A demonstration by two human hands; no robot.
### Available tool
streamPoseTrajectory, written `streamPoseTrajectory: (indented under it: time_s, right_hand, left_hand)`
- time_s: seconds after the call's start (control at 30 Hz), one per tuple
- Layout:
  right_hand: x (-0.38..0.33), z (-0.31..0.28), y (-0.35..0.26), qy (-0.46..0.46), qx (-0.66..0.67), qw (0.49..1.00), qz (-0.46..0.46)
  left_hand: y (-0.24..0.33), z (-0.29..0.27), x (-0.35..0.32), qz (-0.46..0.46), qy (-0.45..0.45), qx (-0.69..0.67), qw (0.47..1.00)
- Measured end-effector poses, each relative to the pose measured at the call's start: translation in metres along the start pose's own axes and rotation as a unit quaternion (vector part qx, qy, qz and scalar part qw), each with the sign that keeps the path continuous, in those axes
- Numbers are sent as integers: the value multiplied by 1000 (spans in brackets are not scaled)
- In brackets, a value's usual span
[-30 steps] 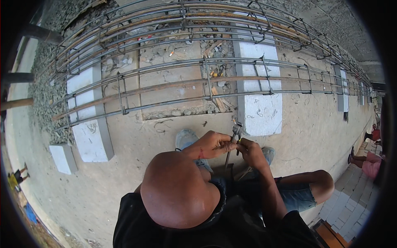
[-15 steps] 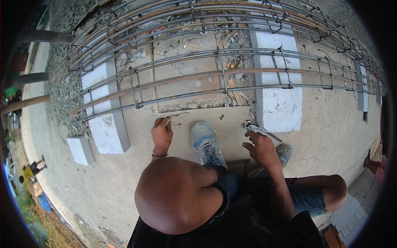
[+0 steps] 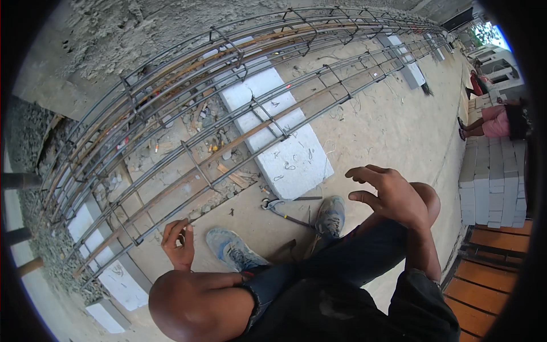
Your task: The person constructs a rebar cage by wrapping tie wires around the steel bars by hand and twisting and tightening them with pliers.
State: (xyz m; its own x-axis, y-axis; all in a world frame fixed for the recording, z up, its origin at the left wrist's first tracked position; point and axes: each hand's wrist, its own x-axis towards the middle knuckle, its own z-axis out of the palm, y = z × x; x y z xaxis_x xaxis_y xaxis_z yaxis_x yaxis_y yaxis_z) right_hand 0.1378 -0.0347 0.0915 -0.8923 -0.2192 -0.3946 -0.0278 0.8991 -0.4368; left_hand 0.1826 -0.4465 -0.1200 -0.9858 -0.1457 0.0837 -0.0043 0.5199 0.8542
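**A:** Two hands are in view, both the person's own. The left hand, lower left of centre, is drawn narrow, with the fingers curled toward the thumb. It sits just beside the nearest bar of the rebar cage. Whether it pinches a bit of wire cannot be told.

**B:** And the right hand?

**A:** Right of centre, above the bent knee. It is spread wide, fingers apart, holding nothing and touching nothing.

**B:** Where is the tool?

**A:** The pincers lie on the sandy ground at centre frame. Their head is near the corner of the white block that carries the cage, and their handles run toward the right shoe. The left shoe is lower and to the left. Neither hand touches the tool.

**B:** Which step does this appear to be?

**A:** Judged from the layout, a pause between ties. The tool is set down and the left hand is at the bar where a stirrup crosses it.

**B:** What would the next move call for?

**A:** Probably the right hand coming down and leftward to take the pincers by the handles, clear of the shoe. The left hand would steady the crossing.

**B:** The background?

**A:** A stack of grey blocks stands at the right edge, with another person in pink above it, well apart.
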Motion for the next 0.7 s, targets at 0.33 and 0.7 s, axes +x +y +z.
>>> streamPoseTrajectory:
  time_s: [0.33,0.7]
  right_hand:
    - [-49,-32,150,139,304,923,190]
    - [-73,-31,190,177,-23,903,392]
  left_hand:
    - [72,-37,104,112,-2,-8,994]
    - [158,-9,214,246,-97,-81,961]
